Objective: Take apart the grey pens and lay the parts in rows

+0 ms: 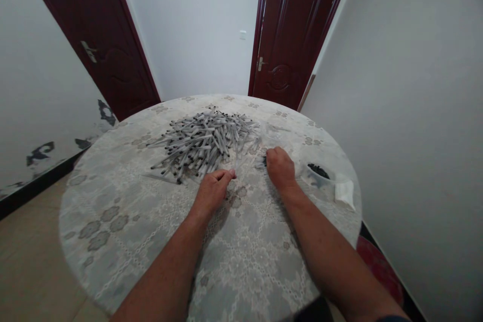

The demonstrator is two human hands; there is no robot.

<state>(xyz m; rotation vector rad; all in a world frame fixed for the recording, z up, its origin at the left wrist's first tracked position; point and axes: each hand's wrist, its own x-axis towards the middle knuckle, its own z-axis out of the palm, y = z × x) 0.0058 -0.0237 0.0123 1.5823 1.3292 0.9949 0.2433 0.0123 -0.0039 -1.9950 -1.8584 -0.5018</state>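
A large pile of slim, whitish tubes with black ends (204,141) lies on the round table, resembling pen barrels. Just in front of the pile is my left hand (213,191), its thumb and fingers pinched together. Faint clear tubes (241,161) lie close beyond its fingertips; whether one is in the pinch I cannot make out. My right hand (281,168) is closed, its fingers curled by a small cluster of thin dark-tipped pieces (261,162). What that hand holds is hidden.
To the right, a clear plastic bowl (307,177) holds small black parts (319,170). Beside it lies a white packet or folded tissue (344,193). Clear plastic (273,133) lies behind my right hand. A patterned cloth (241,261) covers the table; a wall (407,110) stands close on the right.
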